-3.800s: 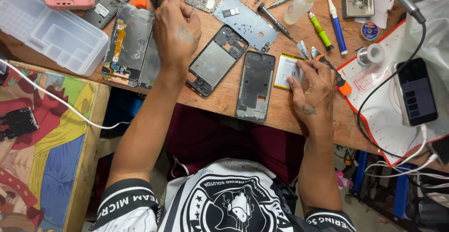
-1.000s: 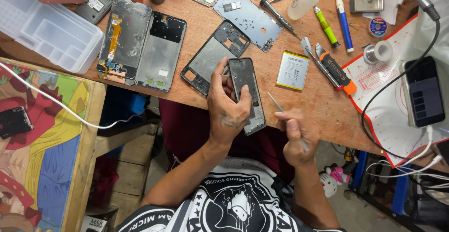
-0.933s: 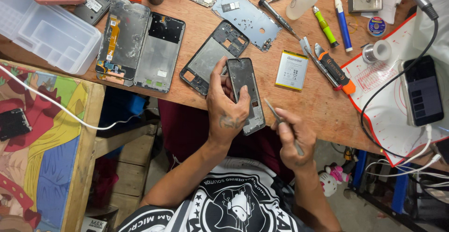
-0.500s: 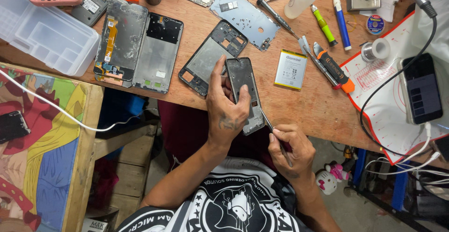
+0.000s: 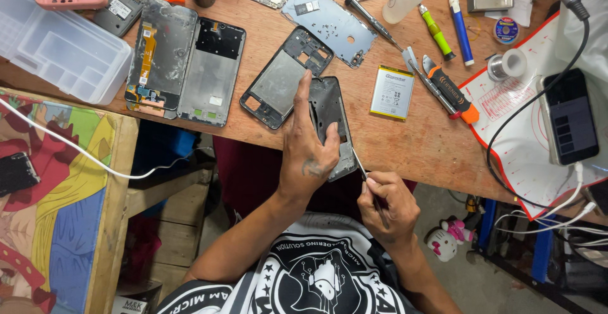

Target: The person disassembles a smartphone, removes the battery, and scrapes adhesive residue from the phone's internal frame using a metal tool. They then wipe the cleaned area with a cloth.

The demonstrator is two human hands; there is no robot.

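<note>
Phone frame (image 5: 330,121) gripped by left hand (image 5: 308,155) | right hand (image 5: 385,203) pinches tweezers (image 5: 359,164) | yellow-edged battery (image 5: 392,92) beside

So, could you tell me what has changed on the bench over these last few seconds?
The left hand left the far frames and took hold of the dark phone frame, lifting it off the table. The right hand picked up thin tweezers and brought them to the frame's lower edge. The battery, other frames and tools stayed put.

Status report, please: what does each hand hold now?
Left hand grips dark phone frame at table edge. Right hand holds thin metal tool, tip at frame. Nothing in the way.
</note>
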